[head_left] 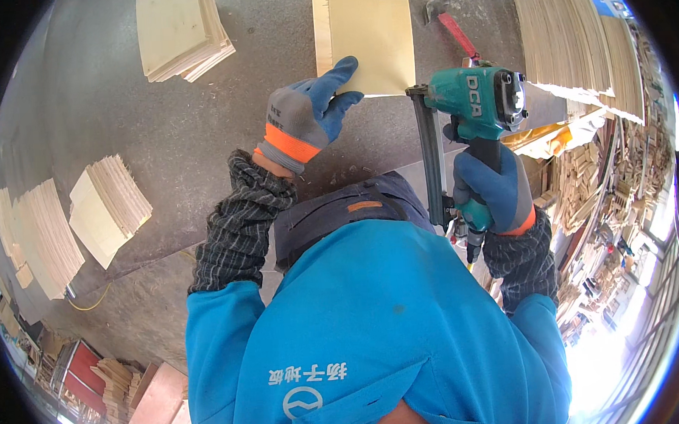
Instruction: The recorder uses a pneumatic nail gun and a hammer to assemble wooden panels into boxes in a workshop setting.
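My right hand [497, 182], in a blue and grey work glove with an orange band, is closed around the handle of a teal pneumatic nail gun [463, 100]. The gun's nose meets the near right corner of a pale thin wooden panel [373, 36]. Its long dark magazine [430, 159] points back toward my body. My left hand [309, 115], gloved alike, has its fingers stretched over the panel's near left edge. Thumb and forefinger are apart, and the fingertips touch the panel. The nail tip and the panel's underside are hidden.
Pale wooden sheets are stacked at the far left [180, 33], near left [112, 207] and far right [567, 43] of the dark worktable [271, 25]. A red-handled tool [457, 34] lies behind the gun. Wood pieces [580, 179] are piled beyond the right edge.
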Demonstrator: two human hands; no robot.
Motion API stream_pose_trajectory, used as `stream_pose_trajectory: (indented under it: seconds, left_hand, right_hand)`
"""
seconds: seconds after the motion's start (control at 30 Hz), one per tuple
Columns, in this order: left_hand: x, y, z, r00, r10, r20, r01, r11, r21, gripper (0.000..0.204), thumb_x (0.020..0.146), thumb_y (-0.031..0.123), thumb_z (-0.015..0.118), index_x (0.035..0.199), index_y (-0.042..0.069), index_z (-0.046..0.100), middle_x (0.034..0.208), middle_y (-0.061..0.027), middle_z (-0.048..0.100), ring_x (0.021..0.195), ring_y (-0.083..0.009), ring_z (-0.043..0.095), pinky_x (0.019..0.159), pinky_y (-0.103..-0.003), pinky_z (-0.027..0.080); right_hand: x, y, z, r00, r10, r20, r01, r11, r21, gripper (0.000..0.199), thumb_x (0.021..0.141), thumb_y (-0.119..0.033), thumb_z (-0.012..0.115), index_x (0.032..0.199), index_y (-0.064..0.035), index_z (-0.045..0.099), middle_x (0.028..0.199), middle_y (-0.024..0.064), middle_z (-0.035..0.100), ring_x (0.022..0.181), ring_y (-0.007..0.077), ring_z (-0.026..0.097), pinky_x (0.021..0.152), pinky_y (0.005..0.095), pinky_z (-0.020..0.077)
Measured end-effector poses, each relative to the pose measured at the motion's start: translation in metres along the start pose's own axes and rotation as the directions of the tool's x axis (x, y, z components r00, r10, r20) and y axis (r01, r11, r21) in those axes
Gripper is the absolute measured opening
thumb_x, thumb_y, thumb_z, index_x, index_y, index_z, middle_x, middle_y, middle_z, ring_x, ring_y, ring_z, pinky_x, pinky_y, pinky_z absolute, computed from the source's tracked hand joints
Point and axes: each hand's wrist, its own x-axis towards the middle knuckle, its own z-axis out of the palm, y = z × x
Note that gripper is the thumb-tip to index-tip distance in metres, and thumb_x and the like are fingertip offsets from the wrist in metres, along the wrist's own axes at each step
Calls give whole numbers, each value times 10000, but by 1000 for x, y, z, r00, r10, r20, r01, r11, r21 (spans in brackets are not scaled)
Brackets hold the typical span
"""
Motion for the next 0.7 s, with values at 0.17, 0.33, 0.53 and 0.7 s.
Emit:
stream_pose_trajectory:
  seconds: [0.17, 0.33, 0.53, 0.7]
  left_hand:
    - [0, 1, -1, 1000, 9, 1, -9, 1000, 1, 466, 912, 165, 843, 1352, 75, 719, 1235, -186, 772, 1031, -331, 794, 871, -392, 645]
    - [1, 0, 0, 1000, 1, 6, -1, 1000, 1, 475, 916, 176, 840, 1364, 78, 713, 1244, -184, 770, 1030, -333, 793, 869, -395, 647]
    - [-1, -1, -1, 1000, 5, -9, -5, 1000, 23, 468, 918, 187, 838, 1358, 83, 718, 1201, -183, 782, 981, -335, 800, 831, -395, 648]
    - [-1, 0, 0, 998, 53, -38, -51, 998, 39, 450, 916, 200, 839, 1338, 88, 729, 1162, -176, 793, 926, -331, 804, 786, -390, 645]
  right_hand:
    - [0, 1, 1, 1000, 21, 13, -21, 1000, 16, 455, 939, -243, 705, 1307, 21, 662, 756, 28, 630, 614, 117, 608, 566, 287, 491]
    - [0, 0, 3, 999, -11, 46, 9, 999, 42, 500, 949, -224, 690, 1383, 16, 627, 758, 25, 618, 610, 115, 591, 566, 282, 482]
    - [-4, -9, 6, 1000, -8, 3, 8, 1000, -14, 469, 958, -212, 674, 1362, 22, 635, 764, 29, 626, 609, 112, 582, 569, 284, 473]
    - [-26, -6, -3, 992, -63, -109, 69, 996, 55, 258, 961, -193, 656, 1113, 15, 667, 745, 53, 646, 607, 124, 595, 571, 286, 467]
